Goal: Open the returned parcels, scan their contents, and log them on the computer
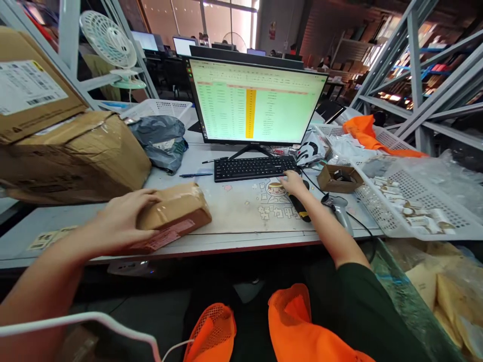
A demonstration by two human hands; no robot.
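My left hand (130, 216) grips the near left end of a small brown cardboard box (181, 201), with the thumb and fingers on opposite sides. The box is tilted at the front left of the desk, and a reddish label (171, 235) shows on its near side. My right hand (292, 182) rests at the lower right corner of the black keyboard (252, 168), fingers reaching onto the keys and holding nothing. Under my right forearm lies a black and yellow object (302, 205), partly hidden. Behind the keyboard stands a monitor (222, 108) showing a spreadsheet with one yellow column.
Large cardboard boxes (75, 161) and a grey plastic bag (160, 141) stand at the left. A pen (196, 175) lies beside the keyboard. At the right are a handheld scanner (341, 211), a small open box (338, 183) and a white basket (426, 193) with small packages.
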